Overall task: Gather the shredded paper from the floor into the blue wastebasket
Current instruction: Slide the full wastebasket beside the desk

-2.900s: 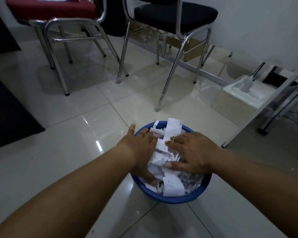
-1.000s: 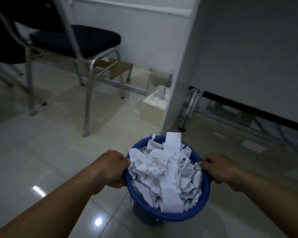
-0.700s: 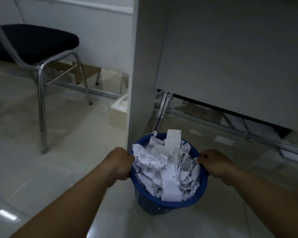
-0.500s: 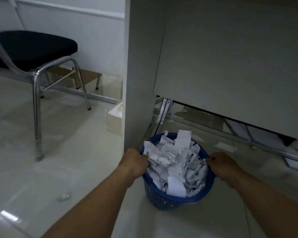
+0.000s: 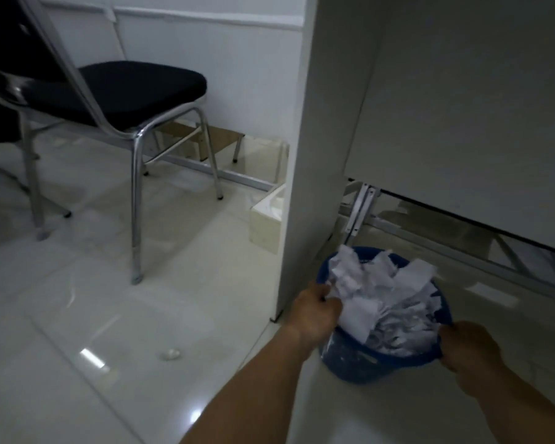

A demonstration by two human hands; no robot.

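Wastebasket (image 5: 359,363) full of shredded paper (image 5: 382,293) | left hand (image 5: 314,315) fingers curled on rim | right hand (image 5: 465,344) likewise

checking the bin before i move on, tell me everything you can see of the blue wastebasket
The blue wastebasket is round and plastic-looking, roughly upright, low over the pale tiled floor beside a white panel. White shredded paper heaps above its rim. The left hand and right hand grip opposite sides of the rim.
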